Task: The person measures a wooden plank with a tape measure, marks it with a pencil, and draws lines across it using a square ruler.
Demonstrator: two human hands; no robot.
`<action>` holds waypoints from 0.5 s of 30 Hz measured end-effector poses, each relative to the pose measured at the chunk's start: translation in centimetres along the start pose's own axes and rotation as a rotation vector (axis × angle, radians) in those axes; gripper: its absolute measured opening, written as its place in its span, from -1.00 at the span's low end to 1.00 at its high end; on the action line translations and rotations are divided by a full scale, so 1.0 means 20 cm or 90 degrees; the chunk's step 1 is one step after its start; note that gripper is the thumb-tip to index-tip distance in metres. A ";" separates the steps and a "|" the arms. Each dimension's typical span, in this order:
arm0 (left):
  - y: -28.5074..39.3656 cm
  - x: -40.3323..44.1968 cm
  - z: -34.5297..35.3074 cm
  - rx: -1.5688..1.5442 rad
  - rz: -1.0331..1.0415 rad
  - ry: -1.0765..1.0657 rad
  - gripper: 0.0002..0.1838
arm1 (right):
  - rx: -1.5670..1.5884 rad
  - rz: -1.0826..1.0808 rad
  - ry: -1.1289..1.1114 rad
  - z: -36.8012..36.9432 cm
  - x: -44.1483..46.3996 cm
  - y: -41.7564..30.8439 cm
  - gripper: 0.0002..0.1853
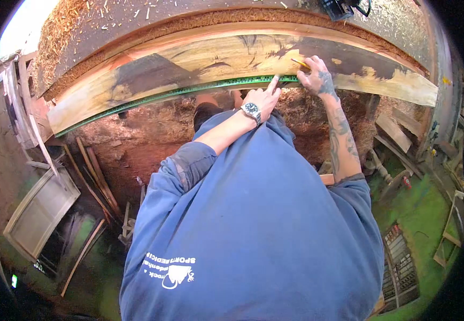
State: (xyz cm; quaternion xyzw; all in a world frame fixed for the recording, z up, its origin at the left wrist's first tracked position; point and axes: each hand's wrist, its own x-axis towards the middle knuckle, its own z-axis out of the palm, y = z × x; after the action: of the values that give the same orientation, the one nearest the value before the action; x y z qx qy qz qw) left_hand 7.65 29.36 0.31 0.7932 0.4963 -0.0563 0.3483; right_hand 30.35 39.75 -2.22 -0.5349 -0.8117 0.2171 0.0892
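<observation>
A long wooden board [216, 59] with dark stained patches lies across the upper view. Along its near edge runs a green measuring strip [189, 89] with small markings. My left hand [264, 100], with a watch at the wrist, rests at the middle of this strip, index finger stretched onto it and some other fingers curled; it holds nothing that I can see. Just to the right, my right hand [313, 78] is closed on a yellow pencil [300, 63], whose tip points left over the board's face. The right fingers lie on the board near its near edge.
Wood shavings [58, 43] cover the surface behind the board. A dark tool [339, 8] sits at the top right. Long thin strips [95, 179] and a framed panel [42, 214] stand at lower left. Offcuts [393, 132] lie at right.
</observation>
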 end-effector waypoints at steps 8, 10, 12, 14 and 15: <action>0.00 0.02 -0.04 -0.007 -0.001 -0.037 -0.37 | -0.040 -0.020 0.049 -0.06 0.00 -0.11 -0.60; 0.00 0.01 -0.04 -0.016 -0.005 -0.038 -0.38 | -0.022 -0.034 0.077 -0.07 0.01 -0.13 -0.64; -0.01 0.01 -0.05 -0.033 -0.008 -0.039 -0.39 | 0.023 -0.040 0.121 -0.08 0.03 -0.17 -0.69; -0.02 0.01 -0.02 -0.020 0.002 -0.020 -0.40 | 0.128 0.033 0.137 -0.08 0.04 -0.24 -0.75; -0.03 0.01 0.00 -0.014 0.008 -0.010 -0.41 | 0.180 0.070 0.144 -0.08 0.05 -0.28 -0.75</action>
State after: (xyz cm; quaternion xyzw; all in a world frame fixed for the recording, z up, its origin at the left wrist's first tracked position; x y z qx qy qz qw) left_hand 7.28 29.63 -0.08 0.7919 0.4892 -0.0551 0.3612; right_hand 25.95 39.27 1.58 -0.5814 -0.7276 0.2718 0.2422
